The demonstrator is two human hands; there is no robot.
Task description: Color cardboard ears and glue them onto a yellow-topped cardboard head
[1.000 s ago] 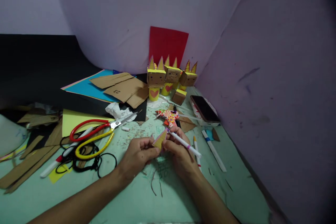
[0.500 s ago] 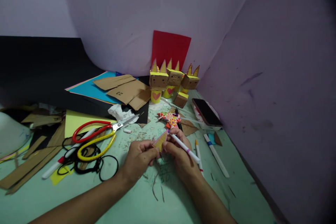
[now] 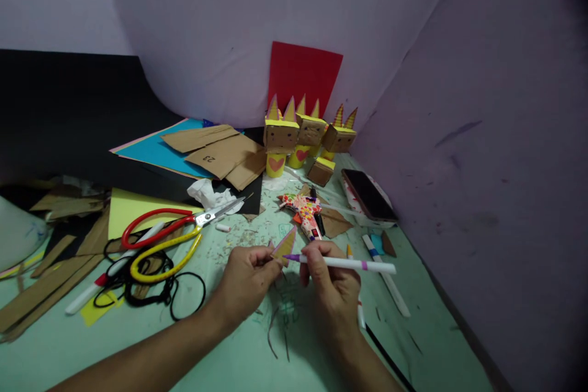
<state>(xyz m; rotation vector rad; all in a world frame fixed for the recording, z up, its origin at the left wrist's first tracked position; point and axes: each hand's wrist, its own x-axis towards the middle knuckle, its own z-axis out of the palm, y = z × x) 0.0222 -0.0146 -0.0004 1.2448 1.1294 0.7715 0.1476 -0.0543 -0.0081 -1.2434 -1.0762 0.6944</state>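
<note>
Between the thumb and fingers of my left hand [image 3: 252,278] is a small pointed cardboard triangle [image 3: 285,245], yellowish with a purple edge, its tip up. My right hand [image 3: 333,278] grips a white marker pen [image 3: 356,264] with a purple tip. That tip points left and meets the lower right side of the triangle, though I cannot tell if it touches. Just beyond my hands lies a flower-patterned glue gun [image 3: 301,205]. Cardboard figures [image 3: 281,136] with similar pointed ears stand at the back, hearts on their yellow bases.
Scissors [image 3: 199,220] with red and yellow handles lie at left over black cord [image 3: 151,285] and cardboard strips [image 3: 50,294]. A phone [image 3: 369,195] rests on a box at right. Other markers [image 3: 388,278] lie below it. Red card [image 3: 303,76] leans on the wall.
My right hand has let go of the triangle and drawn right. The marker has swung to nearly level, its tip now at the triangle. My left hand keeps its hold.
</note>
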